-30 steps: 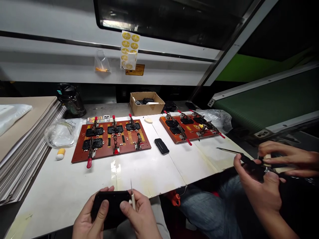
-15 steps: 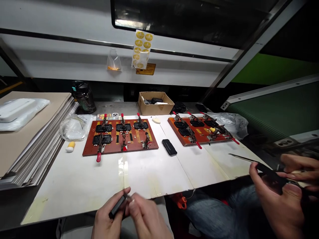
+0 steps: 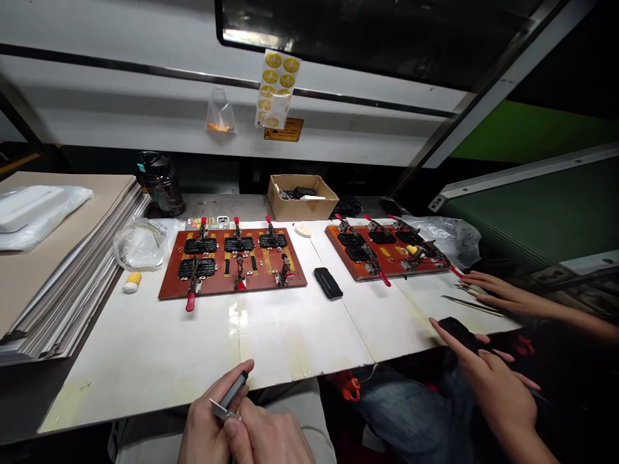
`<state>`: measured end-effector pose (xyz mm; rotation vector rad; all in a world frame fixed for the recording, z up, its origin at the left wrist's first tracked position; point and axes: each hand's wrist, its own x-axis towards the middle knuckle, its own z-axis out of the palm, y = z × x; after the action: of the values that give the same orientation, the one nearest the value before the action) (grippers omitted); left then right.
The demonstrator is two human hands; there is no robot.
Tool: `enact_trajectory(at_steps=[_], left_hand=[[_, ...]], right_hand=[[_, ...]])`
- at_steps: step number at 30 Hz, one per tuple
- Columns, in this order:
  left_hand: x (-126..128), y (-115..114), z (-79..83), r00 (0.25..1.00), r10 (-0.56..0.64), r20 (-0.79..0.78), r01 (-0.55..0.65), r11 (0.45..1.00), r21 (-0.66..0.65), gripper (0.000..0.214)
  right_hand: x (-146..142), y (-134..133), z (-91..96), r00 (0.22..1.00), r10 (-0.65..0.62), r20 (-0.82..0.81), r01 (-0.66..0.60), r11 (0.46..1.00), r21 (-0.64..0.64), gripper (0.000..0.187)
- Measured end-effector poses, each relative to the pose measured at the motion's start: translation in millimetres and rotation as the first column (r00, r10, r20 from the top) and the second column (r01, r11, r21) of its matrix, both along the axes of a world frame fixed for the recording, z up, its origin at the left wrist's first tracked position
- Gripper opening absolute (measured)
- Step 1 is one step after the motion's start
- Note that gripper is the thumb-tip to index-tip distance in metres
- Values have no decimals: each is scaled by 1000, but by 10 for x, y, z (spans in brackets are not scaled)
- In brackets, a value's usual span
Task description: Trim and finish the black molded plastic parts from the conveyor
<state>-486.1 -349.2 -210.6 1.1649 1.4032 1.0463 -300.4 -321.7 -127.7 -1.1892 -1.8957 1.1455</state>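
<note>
My left hand (image 3: 207, 415) grips a narrow black strip (image 3: 234, 390) at the table's near edge. A flat metal piece (image 3: 225, 410) sticks out from the strip's lower end. My right hand (image 3: 265, 435) closes around that metal end, and its fingers hide part of it. Both hands are close together over my lap, in front of the white table (image 3: 145, 361). Nearest to them, on the table, is a red-brown clamp board (image 3: 232, 289) with black phone-shaped parts held under toggle clamps.
A co-worker's hands (image 3: 493, 290) rest at the right by tweezers (image 3: 471, 305) and a black case (image 3: 459, 334). A second clamp board (image 3: 387, 252), a black case (image 3: 328, 282), a cardboard box (image 3: 302, 198) and a stack of boards (image 3: 62, 270) stand around.
My hands have dropped toward the table's near edge, and the black strip now points up and right. The co-worker has laid the tweezers on the table, and the view has levelled.
</note>
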Motion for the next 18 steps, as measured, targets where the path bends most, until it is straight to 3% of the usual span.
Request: enact_trajectory(at_steps=[5,7,9,12,14,18], left_hand=[[-29,13,10,994,-45,-96,47,999,15,39],[-43,12,15,993,-47,-112,51,998,29,39],[-64,6,14,992,-53,-112,58,998,37,40],[-86,-3,8,993,-54,-103,59,997,47,40],[-78,-7,10,995,-53,-84,56,998,41,41],[-23,-20,37,999,42,-14,-43,999,-21,42]], right_hand=[[1288,766,560,990,-110,-86,117,990,75,50],[1528,982,685,988,-131,-83,138,987,81,49],[1431,1058,682,987,-150,-61,154,985,75,45],[928,1061,572,983,-185,-22,186,980,69,43],[649,1177,593,979,-201,-13,202,976,78,45],[625,1949,1054,963,-258,-81,267,953,145,70]])
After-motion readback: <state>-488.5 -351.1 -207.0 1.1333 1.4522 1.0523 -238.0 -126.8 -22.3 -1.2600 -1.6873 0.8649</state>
